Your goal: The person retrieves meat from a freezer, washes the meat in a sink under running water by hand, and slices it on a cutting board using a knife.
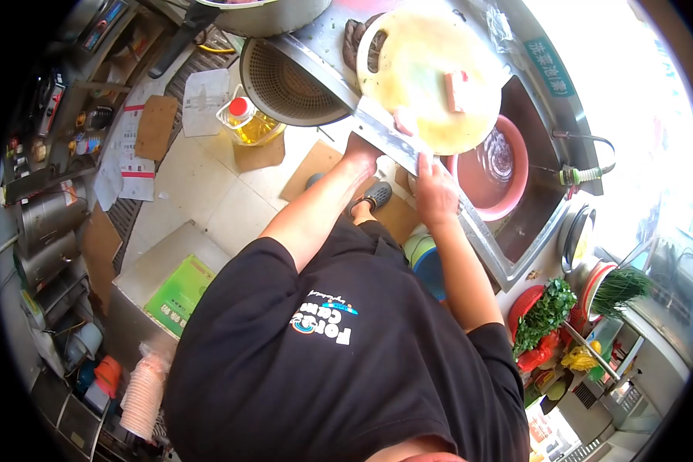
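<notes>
A wide-bladed cleaver (393,137) spans the space between my hands, along the near edge of the round cutting board (420,65). My right hand (436,192) is closed on its right end, thumb laid against the metal. My left hand (364,152) is at the blade's left end; its fingers are hidden behind the steel. On the board sits a pale pink block (459,91) with a reddish top, possibly meat. A smaller pink piece (405,121) lies just beyond the blade.
A pink basin (522,165) of water stands in the steel sink (543,127), beside a tap (579,175). Left of the board are a perforated strainer (266,77), a pot (273,19) and an oil jug (248,123) below. Green herbs (545,312) fill a container at right.
</notes>
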Demonstrator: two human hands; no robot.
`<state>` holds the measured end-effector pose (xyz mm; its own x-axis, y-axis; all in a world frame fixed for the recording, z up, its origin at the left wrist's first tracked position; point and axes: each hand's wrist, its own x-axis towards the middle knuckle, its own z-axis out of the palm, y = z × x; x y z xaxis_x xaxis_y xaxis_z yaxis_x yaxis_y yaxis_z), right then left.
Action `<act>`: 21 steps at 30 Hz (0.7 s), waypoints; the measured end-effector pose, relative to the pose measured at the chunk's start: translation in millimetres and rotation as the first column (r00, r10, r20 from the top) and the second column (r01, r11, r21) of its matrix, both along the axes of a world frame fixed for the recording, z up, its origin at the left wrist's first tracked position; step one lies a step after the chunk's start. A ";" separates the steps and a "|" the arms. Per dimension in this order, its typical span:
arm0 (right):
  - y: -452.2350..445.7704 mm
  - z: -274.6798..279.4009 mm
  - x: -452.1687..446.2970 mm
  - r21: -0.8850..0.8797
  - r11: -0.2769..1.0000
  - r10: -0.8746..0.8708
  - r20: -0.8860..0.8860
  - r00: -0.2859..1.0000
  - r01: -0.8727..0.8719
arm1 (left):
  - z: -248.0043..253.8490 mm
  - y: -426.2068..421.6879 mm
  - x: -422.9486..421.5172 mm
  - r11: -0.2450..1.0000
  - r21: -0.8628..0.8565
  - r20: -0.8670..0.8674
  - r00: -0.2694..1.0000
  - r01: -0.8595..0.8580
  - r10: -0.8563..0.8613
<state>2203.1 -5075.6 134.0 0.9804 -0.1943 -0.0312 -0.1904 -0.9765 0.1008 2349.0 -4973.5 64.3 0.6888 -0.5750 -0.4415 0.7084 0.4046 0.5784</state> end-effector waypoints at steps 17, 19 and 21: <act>-45.6 21.0 35.1 0.470 0.871 -0.132 -0.053 0.990 0.142 | 6.7 26.8 -2.0 0.939 0.322 0.062 0.987 0.121 -0.149; -52.7 43.8 44.7 0.489 0.857 -0.086 -0.178 0.980 0.163 | 10.1 27.3 0.6 0.942 0.302 0.027 0.987 0.145 -0.160; -52.0 43.6 42.1 0.481 0.862 -0.082 -0.178 0.981 0.160 | 16.3 25.2 2.3 0.946 0.277 -0.007 0.985 0.166 -0.171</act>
<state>2245.3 -5127.6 177.6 0.9269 -0.2328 -0.2943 -0.3311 -0.8766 -0.3493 2351.3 -4948.3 80.6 0.6013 -0.5408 -0.5882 0.7413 0.1029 0.6633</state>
